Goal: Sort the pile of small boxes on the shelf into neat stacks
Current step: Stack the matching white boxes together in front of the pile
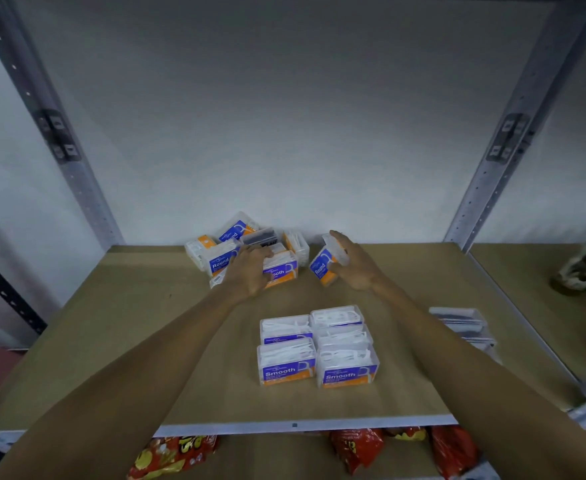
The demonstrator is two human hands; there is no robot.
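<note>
Right grip (357, 263) pinches a box (326, 265), tilted, just beside the pile (227, 259) at the back of the shelf (128, 323). Left grip (250, 271) lies across the pile; I can't tell whether it clasps anything. The risk is that tugging one box loose tumbles its neighbours, and either forearm coming back low could clip the stacks (319, 351) in front.

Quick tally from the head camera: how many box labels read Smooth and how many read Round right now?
Smooth: 3 (front-left Smooth box, front-right Smooth box, pile Smooth box by the left hand)
Round: 2 (pile Round box, held Round box in the right hand)
Total: 5 readable labels; the other boxes' labels are turned away or blurred.
</note>
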